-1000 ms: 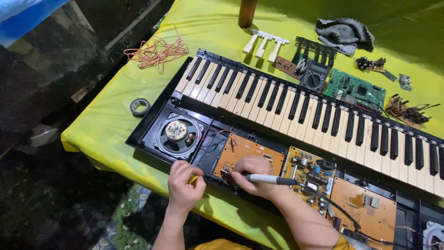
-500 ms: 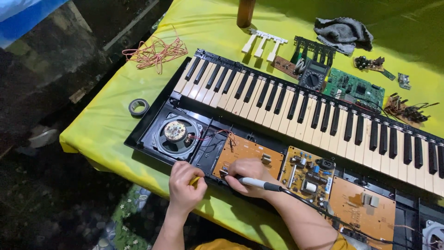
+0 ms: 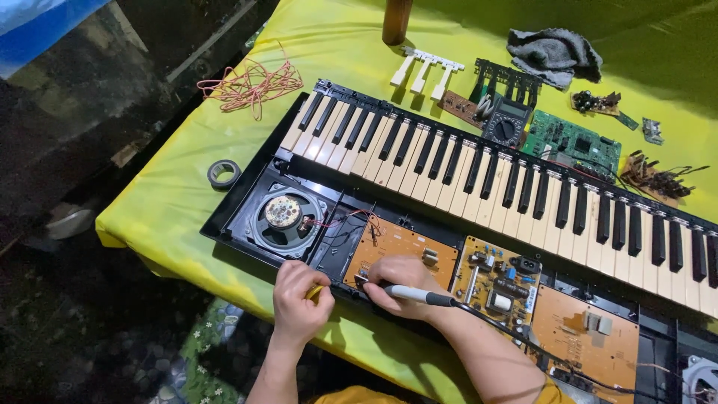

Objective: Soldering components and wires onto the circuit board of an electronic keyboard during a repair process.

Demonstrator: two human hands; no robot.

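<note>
1. Currently the right hand (image 3: 404, 284) holds a soldering iron (image 3: 419, 295) pen-fashion, fingers closed around its grey-and-black handle. The tip end points left, toward the near-left corner of an orange circuit board (image 3: 404, 251), and is hidden under the fingers.
2. Left hand (image 3: 299, 299) sits just beside the right, at the near edge of the keyboard's black case (image 3: 232, 217). It is curled shut on a small yellow object (image 3: 315, 293); too little shows to tell what it is.
3. Iron's black cord (image 3: 523, 348) runs off right along the forearm, over the near edge of the case.
4. Orange board lies in the opened electronic keyboard, between a round speaker (image 3: 284, 215) on the left and a yellowish power board (image 3: 501, 280) with bulky components on the right. A second orange board (image 3: 591, 333) sits further right.
5. Red wires (image 3: 340, 221) run from the speaker toward the orange board.
6. Row of black and white keys (image 3: 479, 168) spans the far side of the case.
7. Everything rests on a yellow-green cloth (image 3: 172, 194) covering the table.
8. Loose on the cloth: a roll of dark tape (image 3: 223, 173) near the left corner, a tangle of pink wire (image 3: 250, 84), three detached white keys (image 3: 426, 71), a multimeter (image 3: 507, 123), a green circuit board (image 3: 572, 142), a grey rag (image 3: 553, 54).
</note>
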